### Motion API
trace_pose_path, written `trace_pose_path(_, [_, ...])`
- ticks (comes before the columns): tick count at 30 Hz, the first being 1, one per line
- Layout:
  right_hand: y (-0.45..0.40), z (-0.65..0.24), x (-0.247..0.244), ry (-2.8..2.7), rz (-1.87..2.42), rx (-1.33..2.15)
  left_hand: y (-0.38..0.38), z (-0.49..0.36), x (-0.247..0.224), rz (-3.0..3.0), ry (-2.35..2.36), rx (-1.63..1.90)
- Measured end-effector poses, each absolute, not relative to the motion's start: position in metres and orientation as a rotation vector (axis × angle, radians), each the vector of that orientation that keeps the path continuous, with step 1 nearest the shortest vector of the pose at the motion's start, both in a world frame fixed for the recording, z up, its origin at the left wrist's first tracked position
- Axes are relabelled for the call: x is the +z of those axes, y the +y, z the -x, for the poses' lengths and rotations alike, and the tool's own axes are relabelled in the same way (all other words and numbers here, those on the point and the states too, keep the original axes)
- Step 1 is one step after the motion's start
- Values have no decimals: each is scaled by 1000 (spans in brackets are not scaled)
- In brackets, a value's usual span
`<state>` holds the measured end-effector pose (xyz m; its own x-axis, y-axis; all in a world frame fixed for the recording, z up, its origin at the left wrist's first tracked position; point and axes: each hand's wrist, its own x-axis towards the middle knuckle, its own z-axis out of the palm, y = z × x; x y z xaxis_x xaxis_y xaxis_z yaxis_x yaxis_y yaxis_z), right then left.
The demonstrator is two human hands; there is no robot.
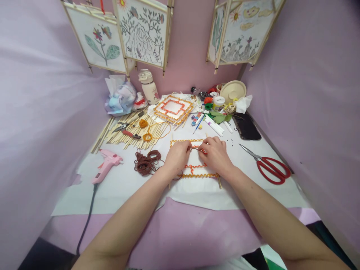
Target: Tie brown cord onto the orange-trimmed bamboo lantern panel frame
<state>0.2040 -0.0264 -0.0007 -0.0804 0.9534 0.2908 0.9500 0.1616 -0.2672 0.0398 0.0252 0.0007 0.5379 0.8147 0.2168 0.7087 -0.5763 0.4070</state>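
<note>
Both hands meet over a square panel (197,171) of white sheet and thin sticks, trimmed with wavy orange and yellow cord. My left hand (180,153) is closed, its fingertips pinching a brown cord (194,148). My right hand (214,152) pinches the same cord a short way to the right, so a little stretch shows between them. The cord hangs just over the panel's upper middle; whether it touches the sheet I cannot tell. Left of the panel lies a loose tangle of brown cord (146,163), with a strand running toward my left wrist.
A pink glue gun (108,165) lies at the left, its cable trailing off the front edge. Red-handled scissors (271,168) and a phone (246,126) are at the right. Behind are bundled sticks (126,140), pruning shears (128,132), a bottle (149,88) and another trimmed panel (174,108).
</note>
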Motion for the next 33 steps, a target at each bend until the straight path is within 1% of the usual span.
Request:
trace_pose_path(5, [-27,-204,-1,-2060,1811,5,24,-41,1,-2423,1252,612])
trace_pose_path(17, [-27,-205,0,-2063,1824,1,22,-41,8,-2497,1316,526])
trace_pose_path(25, [-26,-208,-1,-1966,1787,-27,21,-36,21,-2453,1358,521])
trace_pose_path(29, [-24,-211,-1,-1865,1754,-39,21,-30,41,-2470,1315,601])
trace_pose_path(31, [-22,-214,-1,-1825,1733,-8,12,-26,63,-2447,1259,562])
trace_pose_path(33, [-21,-216,-1,-1789,1712,36,-8,-20,91,-2379,1094,469])
